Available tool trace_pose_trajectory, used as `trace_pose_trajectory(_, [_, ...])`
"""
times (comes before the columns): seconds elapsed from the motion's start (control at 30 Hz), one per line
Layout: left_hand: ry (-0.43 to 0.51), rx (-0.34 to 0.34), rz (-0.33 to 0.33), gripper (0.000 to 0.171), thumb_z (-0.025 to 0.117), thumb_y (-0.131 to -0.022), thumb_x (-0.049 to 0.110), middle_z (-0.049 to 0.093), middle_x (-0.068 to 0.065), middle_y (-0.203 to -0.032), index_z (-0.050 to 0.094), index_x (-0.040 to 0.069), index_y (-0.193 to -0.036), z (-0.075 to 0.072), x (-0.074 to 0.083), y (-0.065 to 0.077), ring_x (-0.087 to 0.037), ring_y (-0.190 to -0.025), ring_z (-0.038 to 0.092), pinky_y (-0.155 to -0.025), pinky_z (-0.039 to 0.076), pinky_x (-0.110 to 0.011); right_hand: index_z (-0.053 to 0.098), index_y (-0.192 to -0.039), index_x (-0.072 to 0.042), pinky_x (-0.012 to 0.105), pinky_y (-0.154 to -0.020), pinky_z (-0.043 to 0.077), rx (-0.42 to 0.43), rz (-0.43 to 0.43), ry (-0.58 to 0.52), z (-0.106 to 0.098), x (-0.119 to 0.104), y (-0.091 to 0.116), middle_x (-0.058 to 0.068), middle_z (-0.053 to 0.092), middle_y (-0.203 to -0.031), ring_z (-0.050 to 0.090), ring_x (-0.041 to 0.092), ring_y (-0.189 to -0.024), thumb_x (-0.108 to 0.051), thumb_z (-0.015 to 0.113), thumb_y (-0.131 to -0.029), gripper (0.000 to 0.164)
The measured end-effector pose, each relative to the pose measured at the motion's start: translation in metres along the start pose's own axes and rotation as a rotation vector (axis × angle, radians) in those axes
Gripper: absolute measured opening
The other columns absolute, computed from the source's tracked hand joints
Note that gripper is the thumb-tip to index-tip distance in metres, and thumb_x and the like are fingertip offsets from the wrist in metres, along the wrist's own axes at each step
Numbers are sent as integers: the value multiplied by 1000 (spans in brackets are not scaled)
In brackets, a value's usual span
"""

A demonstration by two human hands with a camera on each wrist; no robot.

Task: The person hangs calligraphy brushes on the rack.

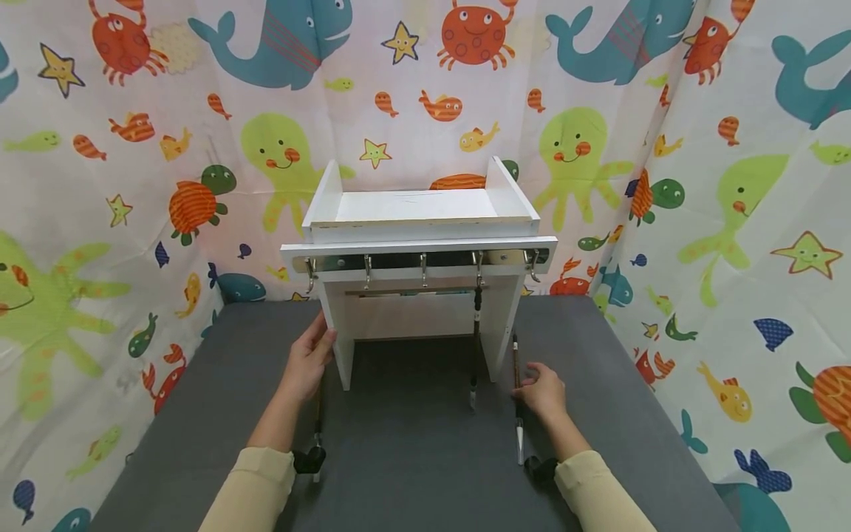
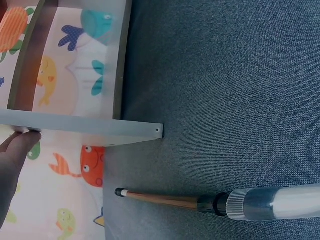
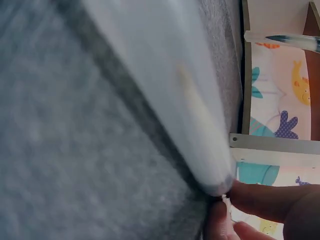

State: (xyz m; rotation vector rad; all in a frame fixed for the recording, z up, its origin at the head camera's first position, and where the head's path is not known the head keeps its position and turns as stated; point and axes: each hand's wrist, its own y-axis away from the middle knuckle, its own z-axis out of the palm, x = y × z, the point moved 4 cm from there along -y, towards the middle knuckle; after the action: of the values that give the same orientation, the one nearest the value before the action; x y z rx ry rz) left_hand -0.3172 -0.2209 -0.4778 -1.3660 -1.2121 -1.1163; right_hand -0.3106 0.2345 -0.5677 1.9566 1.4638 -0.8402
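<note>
In the lower right of the head view, the right hand [image 1: 545, 393] pinches one brush [image 1: 519, 423] with bent fingers. The left hand [image 1: 307, 362], its fingers rather straight, touches the white shelf [image 1: 425, 231] at centre, where another brush [image 1: 475, 343] hangs.

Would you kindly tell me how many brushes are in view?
3: the hanging brush on a hook; the left brush on the table, left of the white shelf; the right brush at the right hand. Any behind the shelf would be hidden.
</note>
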Motion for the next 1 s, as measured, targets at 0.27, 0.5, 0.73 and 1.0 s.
trace_pose_trajectory(0.27, [19, 9, -23, 62, 50, -106, 35, 27, -9, -166, 24, 28, -162, -1, -3, -1, -37, -149, 33, -111, 36, -60, 60, -134, 4, 47, -77, 57, -8, 1, 46, -4, -4, 3, 24, 73, -108, 72, 35, -93, -8, 74, -81, 56])
trace_pose_trajectory(0.5, [15, 11, -6, 64, 50, -104, 43, 27, -9, -166, 25, 30, -161, 0, -9, -4, -37, -149, 32, -112, 35, -60, 68, -122, 8, 36, -67, 62, -60, 78, -106, -5, 7, 3, 31, 68, -119, 75, 26, -81, -8, 70, -87, 39])
trace_pose_trajectory(0.73, [13, -5, 11, 65, 51, -104, 41, 28, -11, -166, 26, 25, -161, 2, -10, -5, -38, -149, 33, -111, 35, -61, 65, -116, 16, 30, -60, 61, -117, 79, -300, -3, 9, 8, 25, 71, -99, 72, 20, -66, 2, 63, -90, 29])
trace_pose_trajectory(1.0, [12, -10, 41, 65, 50, -105, 40, 26, -14, -166, 24, 23, -162, -2, -9, -4, -41, -149, 31, -110, 35, -62, 53, -131, 18, 34, -67, 63, -123, 82, -482, -3, -1, 9, 27, 73, -102, 75, 25, -81, 9, 61, -93, 39])
